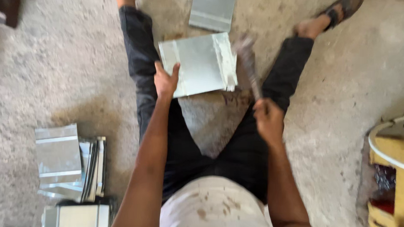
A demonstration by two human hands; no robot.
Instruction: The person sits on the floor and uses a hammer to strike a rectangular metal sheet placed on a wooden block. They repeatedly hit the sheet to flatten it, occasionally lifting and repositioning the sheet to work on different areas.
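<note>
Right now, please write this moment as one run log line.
left hand: presses metal sheet | right hand: grips hammer, blurred | floor: sheet stack

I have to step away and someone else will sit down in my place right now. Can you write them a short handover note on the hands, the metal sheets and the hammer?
Left hand: pressed flat on the left edge of the metal sheet, which lies on the floor between the legs.
Right hand: gripping the handle of a hammer, head raised beside the sheet's right edge and blurred by motion.
That right edge looks folded or bent over; how far it is finished cannot be told.
Another sheet lies on the floor beyond it.
A stack of sheets sits to the person's left; it cannot be told whether they are worked or waiting.
</note>
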